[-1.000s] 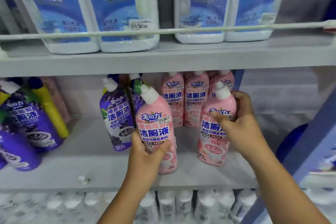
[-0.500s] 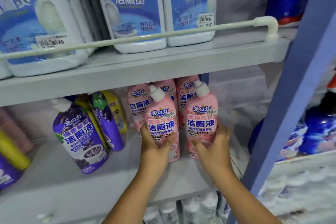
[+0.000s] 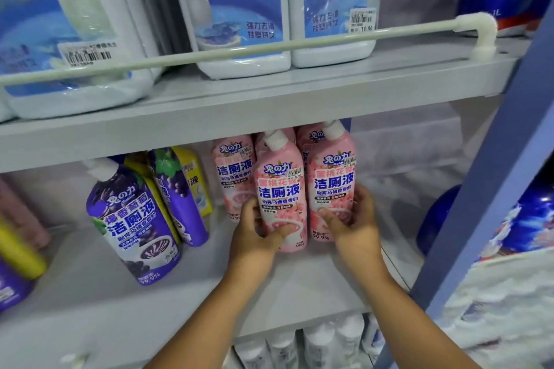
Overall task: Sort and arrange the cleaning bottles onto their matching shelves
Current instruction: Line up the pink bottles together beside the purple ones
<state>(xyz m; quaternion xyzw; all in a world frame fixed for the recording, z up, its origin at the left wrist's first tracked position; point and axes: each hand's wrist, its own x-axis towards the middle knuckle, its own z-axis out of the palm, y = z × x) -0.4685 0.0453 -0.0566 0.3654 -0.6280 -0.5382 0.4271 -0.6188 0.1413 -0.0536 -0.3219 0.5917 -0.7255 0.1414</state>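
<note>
Two pink toilet-cleaner bottles with white caps stand side by side at the right of the middle shelf (image 3: 299, 287). My left hand (image 3: 254, 234) grips the lower part of the left pink bottle (image 3: 280, 186). My right hand (image 3: 350, 219) grips the right pink bottle (image 3: 332, 177) low on its body. More pink bottles (image 3: 232, 171) stand in a row right behind them. A purple grape bottle (image 3: 132, 219) leans at the shelf's left, with another purple bottle (image 3: 180, 198) and a yellow one (image 3: 195, 177) behind it.
The upper shelf holds large white jugs with blue labels (image 3: 236, 9) behind a white rail (image 3: 299, 42). A blue upright post (image 3: 485, 198) bounds the shelf on the right. White-capped bottles (image 3: 314, 344) fill the shelf below. Yellow and purple bottles (image 3: 15, 255) lie at the far left.
Both hands have brought the two pink bottles together from apart and pushed them back against the pink row. The view has shifted right and closer.
</note>
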